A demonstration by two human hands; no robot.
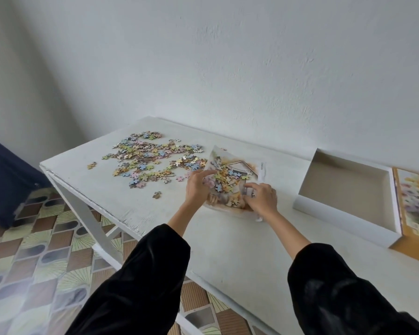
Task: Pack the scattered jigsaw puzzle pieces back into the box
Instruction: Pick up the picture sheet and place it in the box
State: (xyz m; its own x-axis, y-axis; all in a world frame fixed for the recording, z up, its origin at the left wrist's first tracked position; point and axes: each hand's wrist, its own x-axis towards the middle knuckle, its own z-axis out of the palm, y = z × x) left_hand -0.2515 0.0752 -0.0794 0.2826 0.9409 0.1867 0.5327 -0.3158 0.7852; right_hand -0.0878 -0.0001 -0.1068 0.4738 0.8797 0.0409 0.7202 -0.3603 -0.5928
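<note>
Puzzle pieces (150, 160) are scattered across the white table (228, 250). A small heap is gathered on a printed sheet (237, 169), which is grasped at its edges by the left hand (196, 189) and right hand (261, 198). The open box (336, 211) is set well to the right, against its lid (414, 206).

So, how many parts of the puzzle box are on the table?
2. The white box base sits at the right of the table; the printed lid lies right of it, partly cut off by the frame.
</note>
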